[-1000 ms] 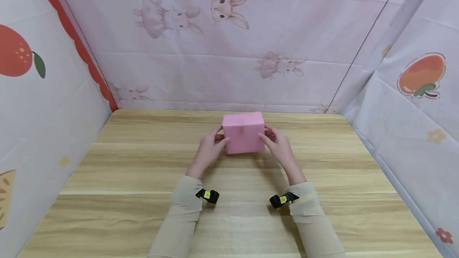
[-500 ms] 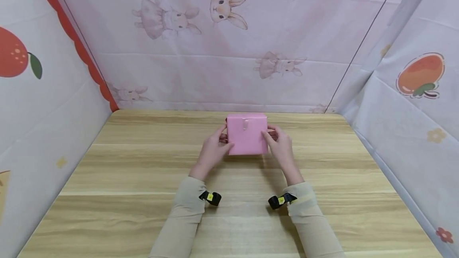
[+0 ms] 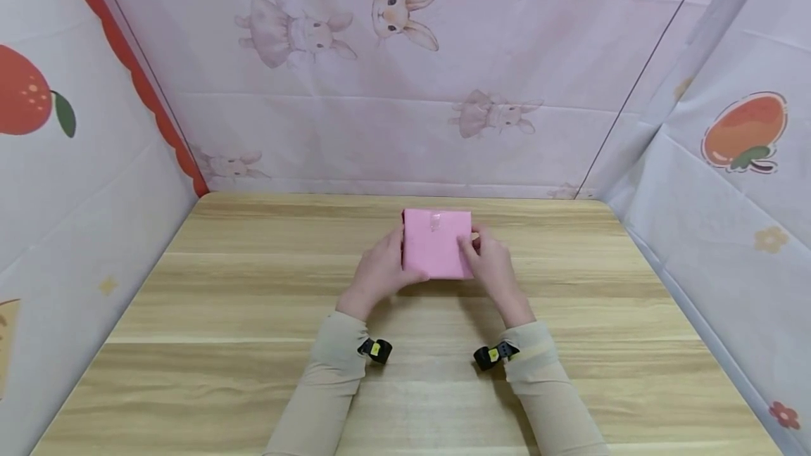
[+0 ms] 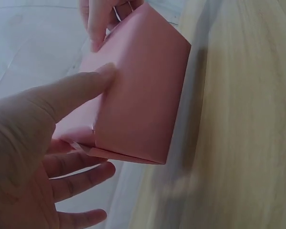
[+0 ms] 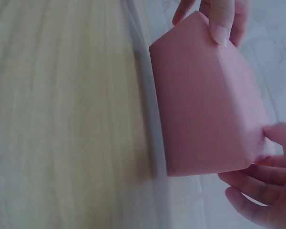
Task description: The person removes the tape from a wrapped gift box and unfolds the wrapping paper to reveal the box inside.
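A pink cardboard box (image 3: 437,248) with a small piece of clear tape (image 3: 435,220) near its upper edge is held between both hands over the far middle of the table. It is tilted, one broad face toward the head camera. My left hand (image 3: 380,273) grips its left side, the thumb lying at the lower edge. In the left wrist view, the left thumb presses the box (image 4: 138,95) along an edge while several fingers spread under its end. My right hand (image 3: 496,267) grips the right side, thumb on the broad face and fingers partly hidden behind.
The wood-grain table (image 3: 222,343) reaches back to a pink rabbit-print curtain (image 3: 355,132). White fruit-print cloth walls stand at the left (image 3: 95,181) and right (image 3: 716,217). A black camera strap (image 3: 376,350) sits on each sleeved wrist.
The box has tipped toward the head camera, so its top face no longer shows, and it has shifted slightly right and nearer. My left thumb has slid to its lower edge.
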`<state>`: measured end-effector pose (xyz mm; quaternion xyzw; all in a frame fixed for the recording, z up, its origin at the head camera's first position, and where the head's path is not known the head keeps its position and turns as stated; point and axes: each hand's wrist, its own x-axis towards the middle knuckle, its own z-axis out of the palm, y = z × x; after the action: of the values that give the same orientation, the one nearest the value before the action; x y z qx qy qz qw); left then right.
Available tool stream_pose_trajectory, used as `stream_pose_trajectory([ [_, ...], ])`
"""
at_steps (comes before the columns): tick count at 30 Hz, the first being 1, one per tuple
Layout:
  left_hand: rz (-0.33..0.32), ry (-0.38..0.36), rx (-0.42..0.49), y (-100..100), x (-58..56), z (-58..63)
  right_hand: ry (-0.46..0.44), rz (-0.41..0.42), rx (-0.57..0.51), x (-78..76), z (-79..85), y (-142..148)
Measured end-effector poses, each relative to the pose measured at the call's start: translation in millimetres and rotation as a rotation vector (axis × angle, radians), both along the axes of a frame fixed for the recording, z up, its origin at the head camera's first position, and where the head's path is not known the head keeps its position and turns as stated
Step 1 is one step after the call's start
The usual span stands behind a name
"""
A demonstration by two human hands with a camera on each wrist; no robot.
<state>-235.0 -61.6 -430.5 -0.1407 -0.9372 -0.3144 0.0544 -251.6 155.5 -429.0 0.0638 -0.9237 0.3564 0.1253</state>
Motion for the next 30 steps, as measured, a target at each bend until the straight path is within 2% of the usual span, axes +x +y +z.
stream_pose_trajectory([
  [5, 0.012, -0.017, -0.128, -1, 0.6, 1.7, -0.077, 0.098, 0.098, 2.4, 4.4, 0],
  [9, 0.036, -0.052, -0.192, -2, 2.5, 3.1, -0.148, 0.168, 0.153, 3.8, 6.8, 2],
  [17, 0.04, -0.061, -0.237, -3, 4.1, 2.1, -0.124, 0.282, 0.26, 3.2, 4.2, 6],
  [26, 0.048, 0.041, -0.296, -6, 2.9, -2.8, -0.122, 0.324, 0.281, 2.9, 4.2, 10],
  [30, 0.051, 0.023, -0.297, -7, 2.1, -4.7, -0.174, 0.336, 0.234, 4.2, 5.6, 11],
])
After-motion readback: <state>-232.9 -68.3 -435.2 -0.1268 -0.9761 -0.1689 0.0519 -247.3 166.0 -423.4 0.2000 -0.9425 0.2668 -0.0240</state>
